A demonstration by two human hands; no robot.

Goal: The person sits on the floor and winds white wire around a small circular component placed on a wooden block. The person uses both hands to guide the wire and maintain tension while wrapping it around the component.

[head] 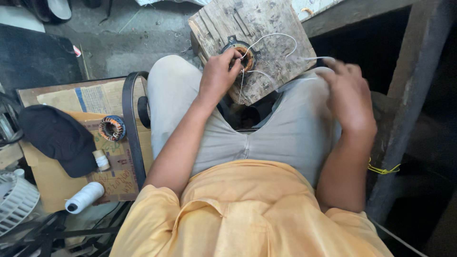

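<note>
Two bare hands at work over a lap, catalogued by size, largest first.

Floor: grey concrete, dusty, strewn with thread ends; a dark mat at the upper left corner.

Timber post: dark, weathered, leaning down the right edge beside a shadowed recess.

Cardboard sheet: flattened, printed, lying on the floor to the person's left; it carries the smaller items below.

Wooden block: rough, scarred, resting tilted across the knees of the grey trousers; it serves as the work surface.

Black cap: lying on the cardboard, partly over it.

White fan guard: slatted, at the lower left edge.

Black belt loop: curved along the cardboard's right side, against the left thigh.

Right hand: blurred, hovering over the right knee just beside the block; thin white thread runs toward it; whether the grip is closed on the thread cannot be told.

Left hand: fingers pinched together on the motor stator.

Motor stator: round, dark-rimmed, copper-wound, seated on the block's middle.

White thread spool: lying on its side at the cardboard's lower edge.

Second stator: copper-wound, on the cardboard near the cap.

Small pale spool: upright, just beside the cap.
</note>
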